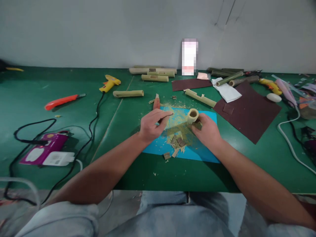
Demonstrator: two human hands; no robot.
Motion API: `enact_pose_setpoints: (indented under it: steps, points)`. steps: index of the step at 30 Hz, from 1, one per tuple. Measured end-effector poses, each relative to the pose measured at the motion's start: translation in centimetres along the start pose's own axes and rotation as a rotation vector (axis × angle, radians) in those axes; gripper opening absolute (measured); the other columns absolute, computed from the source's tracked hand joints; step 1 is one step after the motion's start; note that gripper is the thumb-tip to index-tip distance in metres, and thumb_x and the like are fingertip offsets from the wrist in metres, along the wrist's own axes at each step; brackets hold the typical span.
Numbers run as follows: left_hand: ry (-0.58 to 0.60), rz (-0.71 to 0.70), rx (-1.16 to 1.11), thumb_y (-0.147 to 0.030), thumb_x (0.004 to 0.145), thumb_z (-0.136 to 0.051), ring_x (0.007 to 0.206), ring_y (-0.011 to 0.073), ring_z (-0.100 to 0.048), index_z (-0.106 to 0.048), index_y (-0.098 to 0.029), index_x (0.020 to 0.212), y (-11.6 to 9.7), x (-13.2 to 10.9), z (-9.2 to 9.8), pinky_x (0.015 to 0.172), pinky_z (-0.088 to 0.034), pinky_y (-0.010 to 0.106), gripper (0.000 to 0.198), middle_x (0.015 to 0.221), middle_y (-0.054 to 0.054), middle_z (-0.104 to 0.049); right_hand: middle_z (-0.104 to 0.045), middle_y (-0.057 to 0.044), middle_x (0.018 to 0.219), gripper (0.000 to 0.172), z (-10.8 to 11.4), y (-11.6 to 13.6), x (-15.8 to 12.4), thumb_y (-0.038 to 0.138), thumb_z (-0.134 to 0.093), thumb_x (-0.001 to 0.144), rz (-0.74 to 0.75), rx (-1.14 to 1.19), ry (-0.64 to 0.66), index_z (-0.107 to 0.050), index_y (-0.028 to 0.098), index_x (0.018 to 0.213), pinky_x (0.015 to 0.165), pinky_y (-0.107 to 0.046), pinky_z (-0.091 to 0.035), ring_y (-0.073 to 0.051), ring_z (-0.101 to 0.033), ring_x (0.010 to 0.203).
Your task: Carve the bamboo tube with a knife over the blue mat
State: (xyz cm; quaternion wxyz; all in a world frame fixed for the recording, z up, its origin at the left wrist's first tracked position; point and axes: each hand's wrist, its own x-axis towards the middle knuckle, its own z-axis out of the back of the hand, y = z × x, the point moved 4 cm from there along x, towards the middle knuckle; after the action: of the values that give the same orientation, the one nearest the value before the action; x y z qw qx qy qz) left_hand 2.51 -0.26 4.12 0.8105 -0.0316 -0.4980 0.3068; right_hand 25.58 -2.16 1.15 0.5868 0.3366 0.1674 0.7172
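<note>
My right hand (208, 130) is closed on a short bamboo tube (193, 116), its hollow end facing up, above a blue sheet (206, 153). Over the sheet's left part is my left hand (153, 124), palm down, fingers bent to the right with a gap at the thumb; I see nothing held in it. A red-handled knife (156, 103) points away just beyond this hand, its lower end hidden. Dust, shavings and small brown chips (179, 142) lie on the sheet between my hands.
On the green table (138, 172) are a yellow glue gun (109, 84), a red cutter (61, 101), a purple box (44, 149) with cables, bamboo tubes (155, 78), brown sheets (250, 112) and white tissue (228, 92). A blurred-out upright screen (189, 57) stands by the wall.
</note>
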Motion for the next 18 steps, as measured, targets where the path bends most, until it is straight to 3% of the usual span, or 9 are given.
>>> enact_pose_setpoints:
  steps: [8, 14, 18]
  points:
    - [-0.006, -0.004, -0.02, -0.011, 0.095, -0.064, 0.077, 0.0136, -0.07, -0.078, -0.017, 0.109, 0.0, -0.1, -0.1, 0.072, -0.057, 0.026, 0.02, 0.091, 0.006, -0.077, -0.072, -0.008, 0.098, 0.017, 0.0, 0.1, 0.1, 0.03, -0.063, 0.083, 0.007, -0.061, 0.0, -0.064, 0.024, 0.099, 0.081, -0.042, -0.047, -0.028, -0.064, 0.095]
    - [-0.031, 0.026, -0.007, -0.014, 0.096, -0.064, 0.082, 0.0148, -0.072, -0.077, -0.017, 0.11, 0.0, -0.2, 0.1, 0.076, -0.058, 0.027, 0.019, 0.095, 0.007, -0.078, -0.072, -0.009, 0.098, 0.019, 1.0, 1.7, -0.5, 0.033, -0.06, 0.085, 0.132, -0.165, -0.069, -0.064, 0.022, 0.1, 0.08, -0.042, -0.045, -0.03, -0.063, 0.097]
    - [-0.057, 0.043, -0.005, -0.014, 0.095, -0.064, 0.084, 0.0154, -0.072, -0.077, -0.019, 0.111, 0.3, -0.4, 0.1, 0.078, -0.059, 0.028, 0.021, 0.097, 0.007, -0.078, -0.07, -0.011, 0.097, 0.018, 1.2, 2.7, -0.9, 0.029, -0.058, 0.083, 0.177, -0.279, -0.044, -0.063, 0.021, 0.098, 0.079, -0.042, -0.043, -0.03, -0.061, 0.096]
